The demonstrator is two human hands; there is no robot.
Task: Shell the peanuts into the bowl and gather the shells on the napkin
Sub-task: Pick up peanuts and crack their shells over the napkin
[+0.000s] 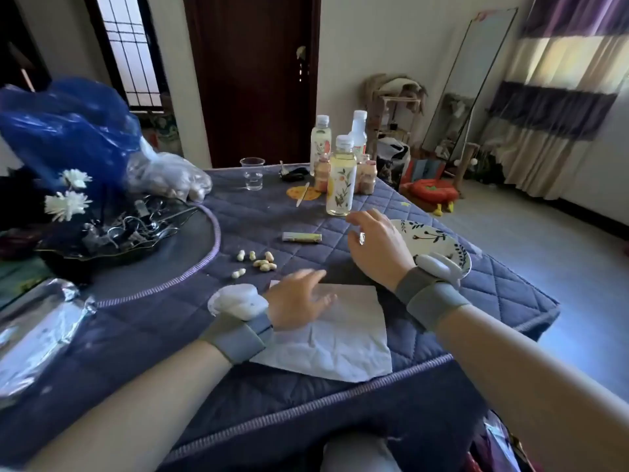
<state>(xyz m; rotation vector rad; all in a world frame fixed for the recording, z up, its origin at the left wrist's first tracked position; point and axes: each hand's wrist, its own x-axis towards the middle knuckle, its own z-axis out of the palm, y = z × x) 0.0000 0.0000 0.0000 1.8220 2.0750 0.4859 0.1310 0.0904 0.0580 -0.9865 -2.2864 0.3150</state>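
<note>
Bedroom-looking space with a dark wooden door point(252, 76) at the back and a tall mirror point(473, 76) leaning on the wall; the worktop point(340, 396) is covered in a quilted navy cloth. One white napkin point(343, 338) is spread flat near the front edge, and the left hand point(299, 301) sits over its far-left corner, fingers loosely spread, gripping nothing. Right hand point(377, 248) hovers relaxed and empty too, half covering the one leaf-patterned bowl point(439, 241). Peanuts point(258, 262) are just beyond the napkin, unshelled, about seven from what I can count, though a few overlap. Further back: three bottles point(341, 175) with white caps, one clear plastic cup point(253, 174), and a small yellow tube point(302, 237). Blue plastic bag point(68, 131) is on the left.
</note>
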